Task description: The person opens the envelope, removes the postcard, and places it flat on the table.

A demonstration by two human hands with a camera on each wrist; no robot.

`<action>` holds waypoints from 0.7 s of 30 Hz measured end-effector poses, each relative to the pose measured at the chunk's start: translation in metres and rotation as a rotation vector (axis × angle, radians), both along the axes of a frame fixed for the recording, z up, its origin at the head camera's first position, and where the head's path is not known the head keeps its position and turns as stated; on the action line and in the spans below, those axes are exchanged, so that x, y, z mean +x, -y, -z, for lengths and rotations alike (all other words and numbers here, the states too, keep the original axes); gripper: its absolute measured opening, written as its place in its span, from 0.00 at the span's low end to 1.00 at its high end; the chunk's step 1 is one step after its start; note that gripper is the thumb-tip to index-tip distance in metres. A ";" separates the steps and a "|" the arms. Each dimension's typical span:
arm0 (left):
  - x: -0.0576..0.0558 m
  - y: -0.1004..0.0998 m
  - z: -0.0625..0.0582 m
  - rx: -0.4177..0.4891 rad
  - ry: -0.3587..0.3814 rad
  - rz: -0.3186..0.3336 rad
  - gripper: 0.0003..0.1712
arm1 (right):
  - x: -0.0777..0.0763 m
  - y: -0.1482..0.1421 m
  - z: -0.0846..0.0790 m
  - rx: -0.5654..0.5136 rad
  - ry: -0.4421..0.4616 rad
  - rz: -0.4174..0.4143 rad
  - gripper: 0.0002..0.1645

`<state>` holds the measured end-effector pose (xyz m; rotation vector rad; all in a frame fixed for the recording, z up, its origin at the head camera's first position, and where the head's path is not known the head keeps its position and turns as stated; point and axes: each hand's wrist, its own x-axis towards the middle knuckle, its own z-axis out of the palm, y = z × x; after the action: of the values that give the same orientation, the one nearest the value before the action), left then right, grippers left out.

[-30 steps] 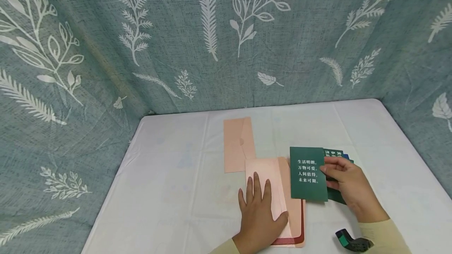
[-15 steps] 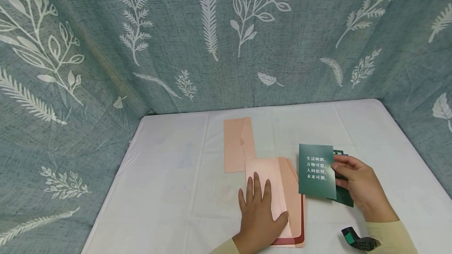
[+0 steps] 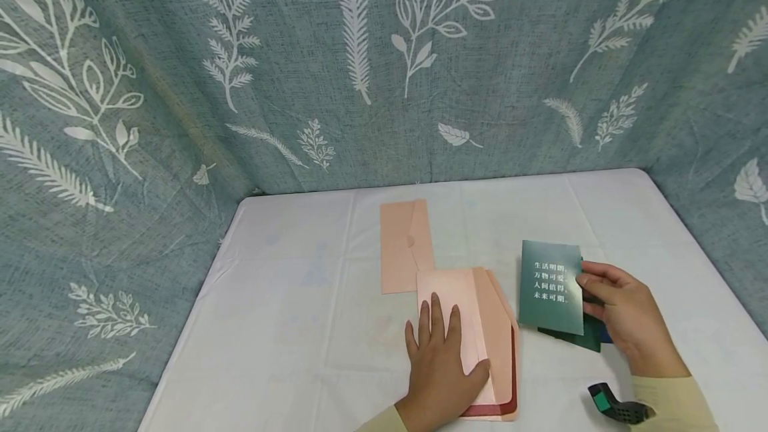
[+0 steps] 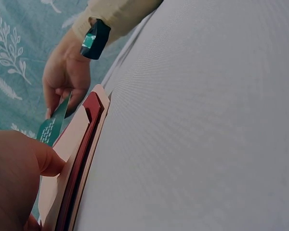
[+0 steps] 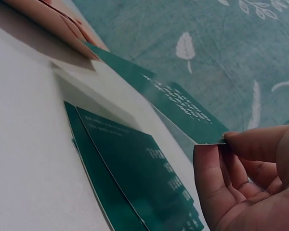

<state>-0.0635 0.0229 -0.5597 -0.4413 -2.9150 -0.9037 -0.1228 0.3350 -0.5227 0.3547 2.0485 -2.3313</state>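
My right hand point(image 3: 621, 309) pinches a green card point(image 3: 551, 285) with white lettering by its right edge, thumb on top and fingers beneath. In the right wrist view this card point(image 5: 154, 94) is raised above several other green cards point(image 5: 130, 168) lying on the table. From the head view the held card and hand cover most of that pile. My left hand point(image 3: 441, 365) lies with fingers spread on a stack of envelopes point(image 3: 501, 345), pale pink on top with a dark red one lower down. The left wrist view shows the thumb on the top envelope point(image 4: 72, 139).
A single peach envelope point(image 3: 402, 245) lies behind the stack, its corner close to the stack's top. A white cloth covers the table point(image 3: 282, 325). A patterned teal curtain point(image 3: 336, 72) rises at the back and sides. A black strap device point(image 3: 618, 407) is at the right wrist.
My right hand has moved to the right with the green card, away from the envelope stack and over the card pile. The left hand has stayed in place.
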 end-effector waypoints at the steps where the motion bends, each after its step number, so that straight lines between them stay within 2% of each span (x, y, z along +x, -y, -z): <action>1: 0.000 0.000 0.000 0.002 -0.004 0.001 0.52 | 0.000 -0.001 0.000 0.000 0.003 0.005 0.11; 4: 0.000 0.000 0.001 0.001 -0.001 0.001 0.52 | -0.001 -0.004 0.000 -0.003 0.012 0.017 0.12; 9: -0.001 0.000 -0.001 -0.023 0.061 0.000 0.52 | -0.002 -0.008 0.001 0.000 0.015 0.044 0.12; 16: -0.001 0.000 0.001 -0.012 0.027 -0.005 0.52 | -0.001 -0.015 -0.001 0.017 0.061 0.080 0.11; 21: -0.003 0.000 -0.002 -0.038 0.085 -0.002 0.52 | -0.001 -0.018 -0.003 0.032 0.088 0.104 0.11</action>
<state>-0.0660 0.0232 -0.5579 -0.4127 -3.0129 -0.8897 -0.1236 0.3531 -0.5199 0.5671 2.0766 -2.2961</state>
